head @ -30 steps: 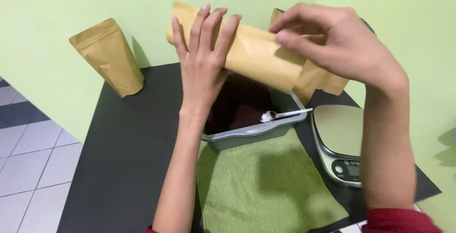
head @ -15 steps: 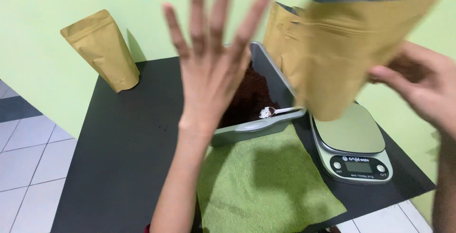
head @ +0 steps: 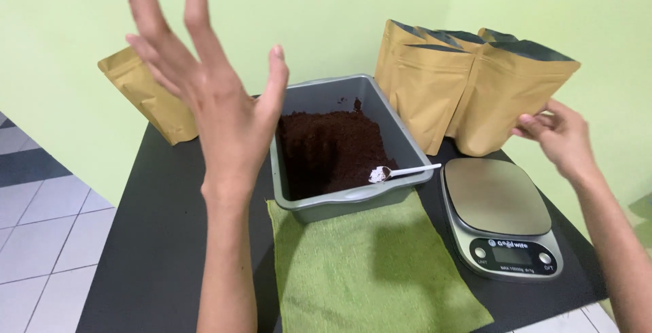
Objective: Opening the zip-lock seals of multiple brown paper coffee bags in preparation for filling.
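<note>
The kraft pouch (head: 513,98), airborne a moment ago, now stands at the table's two o'clock, pinched by the right hand (head: 558,136); the left hand (head: 210,95) hovers open, empty.

grey tray (head: 401,144) of dark grounds, spoon (head: 402,170), green towel (head: 367,265), scale (head: 499,217).

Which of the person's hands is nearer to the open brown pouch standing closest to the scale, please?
The right. The right hand touches the open brown pouch at its right edge with its fingers. The left hand is raised, spread, beyond the grey tray, touching nothing.
</note>
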